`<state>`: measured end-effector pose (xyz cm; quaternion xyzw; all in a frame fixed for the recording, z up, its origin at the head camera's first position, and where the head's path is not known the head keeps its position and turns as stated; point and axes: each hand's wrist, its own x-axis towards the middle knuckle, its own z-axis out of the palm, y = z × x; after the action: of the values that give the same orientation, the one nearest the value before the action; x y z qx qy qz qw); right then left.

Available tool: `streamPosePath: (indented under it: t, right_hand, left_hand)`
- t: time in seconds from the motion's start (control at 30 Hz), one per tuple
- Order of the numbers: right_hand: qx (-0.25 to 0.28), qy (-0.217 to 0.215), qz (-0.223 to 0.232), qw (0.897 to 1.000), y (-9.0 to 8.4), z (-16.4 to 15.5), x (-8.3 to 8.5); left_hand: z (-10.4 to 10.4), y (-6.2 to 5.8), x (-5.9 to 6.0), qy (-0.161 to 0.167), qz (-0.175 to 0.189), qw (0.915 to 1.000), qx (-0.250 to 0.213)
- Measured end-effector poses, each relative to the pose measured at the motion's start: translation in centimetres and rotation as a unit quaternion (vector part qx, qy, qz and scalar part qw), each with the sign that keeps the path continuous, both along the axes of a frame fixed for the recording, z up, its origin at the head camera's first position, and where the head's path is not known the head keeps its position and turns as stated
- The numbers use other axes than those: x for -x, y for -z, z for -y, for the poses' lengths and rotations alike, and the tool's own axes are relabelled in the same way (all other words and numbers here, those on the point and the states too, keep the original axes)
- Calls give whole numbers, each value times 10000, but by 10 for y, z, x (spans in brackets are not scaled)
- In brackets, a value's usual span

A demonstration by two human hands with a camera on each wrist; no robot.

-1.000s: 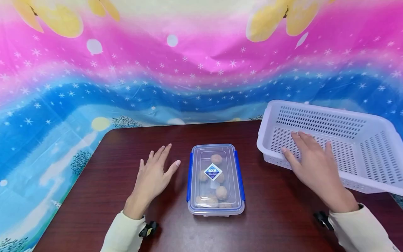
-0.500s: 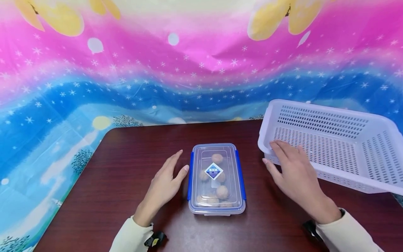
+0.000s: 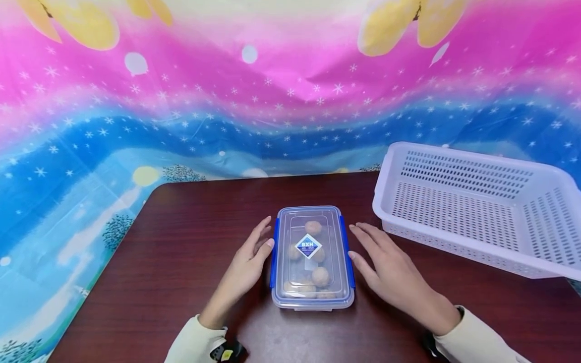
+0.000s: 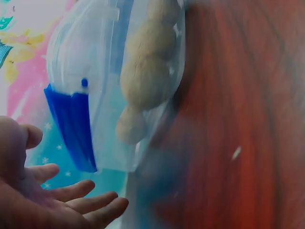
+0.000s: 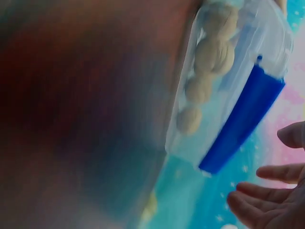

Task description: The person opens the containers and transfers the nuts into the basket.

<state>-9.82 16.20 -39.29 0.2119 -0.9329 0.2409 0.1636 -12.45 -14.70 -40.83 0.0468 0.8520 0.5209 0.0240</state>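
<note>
A clear box [image 3: 312, 257] with round nuts inside is sitting in the middle of the tabletop [image 3: 181, 242]. The left hand [image 3: 247, 262] and right hand [image 3: 386, 269] are waiting flat beside it, fingers loose, holding nothing. The box looks hard, smooth and light; its long blue sides look best for holding.

We read one marking only: a diamond-shaped blue and white label [image 3: 307, 246] on the clear lid of the box [image 3: 311, 297], with the white letters "BXH" on its blue upper half. We see a smaller line of print below those letters, too small to make out. The wrist views show no writing.
</note>
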Motion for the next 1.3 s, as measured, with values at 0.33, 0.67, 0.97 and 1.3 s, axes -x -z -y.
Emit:
streamPosePath:
  t: [0.33,0.67,0.97,1.3]
  right_hand:
    - [1376,-87,1933,9714,6,15,11]
    - [2302,28,3374,9128,13,21,16]
    - [2871,80,3767,8807,17,29,14]
    - [3205,61,3612,8757,25,35,11]
  left_hand:
    - [-13,15,-3,40,758,9848,-1565]
    - [-24,25,-8,-36,869,9708,-2234]
    - [-27,26,-8,34,761,9726,-2195]
    - [-27,27,-7,209,633,9755,-2099]
